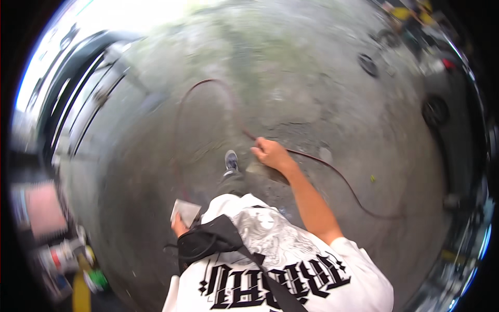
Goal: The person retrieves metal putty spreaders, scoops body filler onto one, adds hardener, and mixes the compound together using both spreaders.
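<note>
My right hand [271, 154] is reached out in front of me, its fingers closed on a thin dark red hose [332, 169]. On the far side the hose rises in a wide loop over the floor, and to the right it trails off in a curve. Low at my left side, my left hand [179, 226] holds a flat, pale grey, squarish piece [185, 211]; what it is made of cannot be told. A black bag [208, 240] on a strap partly covers that hand and wrist.
Stained grey concrete floor [280, 88] surrounds me. A dark car [457, 125] stands at the right, with a loose round wheel-like disc [367, 65] beyond it. A dark vehicle body [78, 78] is at the far left. Blurred containers [57, 256] and a pink panel [46, 208] are near left.
</note>
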The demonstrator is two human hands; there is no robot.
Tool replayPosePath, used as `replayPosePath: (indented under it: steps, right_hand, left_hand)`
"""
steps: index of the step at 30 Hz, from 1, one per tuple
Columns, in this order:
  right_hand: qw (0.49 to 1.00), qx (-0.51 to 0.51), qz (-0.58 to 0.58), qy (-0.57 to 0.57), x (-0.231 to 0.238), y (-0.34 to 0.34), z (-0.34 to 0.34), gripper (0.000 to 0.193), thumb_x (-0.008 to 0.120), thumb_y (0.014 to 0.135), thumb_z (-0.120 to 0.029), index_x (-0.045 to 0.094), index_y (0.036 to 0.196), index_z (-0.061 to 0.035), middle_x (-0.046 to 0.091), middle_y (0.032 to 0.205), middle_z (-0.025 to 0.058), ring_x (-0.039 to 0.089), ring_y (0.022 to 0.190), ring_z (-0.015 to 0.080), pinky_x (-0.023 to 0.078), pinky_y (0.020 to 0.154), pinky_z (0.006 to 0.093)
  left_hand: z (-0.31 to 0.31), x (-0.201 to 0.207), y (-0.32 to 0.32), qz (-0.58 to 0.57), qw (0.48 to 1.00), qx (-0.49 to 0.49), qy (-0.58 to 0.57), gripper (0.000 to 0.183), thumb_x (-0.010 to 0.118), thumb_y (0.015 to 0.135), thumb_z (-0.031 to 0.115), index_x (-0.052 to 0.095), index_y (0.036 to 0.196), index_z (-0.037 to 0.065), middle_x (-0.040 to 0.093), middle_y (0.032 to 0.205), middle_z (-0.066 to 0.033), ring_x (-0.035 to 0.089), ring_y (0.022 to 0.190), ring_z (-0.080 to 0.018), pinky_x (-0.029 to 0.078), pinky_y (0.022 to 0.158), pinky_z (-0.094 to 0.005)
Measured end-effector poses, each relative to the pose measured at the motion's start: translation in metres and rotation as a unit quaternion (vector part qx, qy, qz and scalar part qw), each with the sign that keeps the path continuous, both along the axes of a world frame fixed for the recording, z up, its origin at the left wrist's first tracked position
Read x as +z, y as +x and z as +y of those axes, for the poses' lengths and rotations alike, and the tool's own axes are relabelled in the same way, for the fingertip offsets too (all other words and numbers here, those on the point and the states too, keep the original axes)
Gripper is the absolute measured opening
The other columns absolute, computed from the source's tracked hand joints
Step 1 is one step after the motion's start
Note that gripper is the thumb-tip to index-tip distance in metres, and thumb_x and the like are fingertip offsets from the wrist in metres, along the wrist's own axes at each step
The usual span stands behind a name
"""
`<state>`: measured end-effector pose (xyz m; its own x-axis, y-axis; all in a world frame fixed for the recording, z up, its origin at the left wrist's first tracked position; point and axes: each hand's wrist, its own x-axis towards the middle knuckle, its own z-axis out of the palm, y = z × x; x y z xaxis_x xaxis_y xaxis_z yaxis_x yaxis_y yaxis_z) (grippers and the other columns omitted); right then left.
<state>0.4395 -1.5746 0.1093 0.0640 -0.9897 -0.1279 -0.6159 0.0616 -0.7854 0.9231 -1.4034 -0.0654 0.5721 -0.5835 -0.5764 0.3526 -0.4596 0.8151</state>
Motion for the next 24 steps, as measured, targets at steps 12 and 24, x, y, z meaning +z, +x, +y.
replayPosePath:
  steps: [12, 24]
  right_hand:
    - [0.832, -0.275, 0.088, 0.474, -0.173, -0.27, 0.056, 0.053, 0.058, 0.088, -0.041, 0.06, 0.12, 0.0003, 0.058, 0.125, 0.0255, 0.056, 0.117, 0.0396, 0.046, 0.095, 0.0473]
    - [0.729, -0.547, -0.07, 0.406, -0.262, -0.397, -0.081, 0.047, 0.06, 0.085, -0.038, 0.067, 0.107, 0.0029, 0.063, 0.115, 0.0265, 0.06, 0.111, 0.0383, 0.046, 0.092, 0.0445]
  left_hand:
    - [-0.469, -0.009, -0.244, 0.033, 0.964, -0.239, 0.114, 0.017, 0.067, 0.085, 0.015, 0.061, 0.094, 0.002, 0.064, 0.083, -0.0081, 0.065, 0.069, -0.02, 0.054, 0.055, -0.0325]
    - [-0.823, 0.077, -0.669, -0.047, 0.838, -0.535, -0.096, 0.022, 0.067, 0.09, 0.023, 0.055, 0.079, 0.009, 0.05, 0.059, 0.0017, 0.042, 0.038, -0.009, 0.031, 0.033, -0.0253]
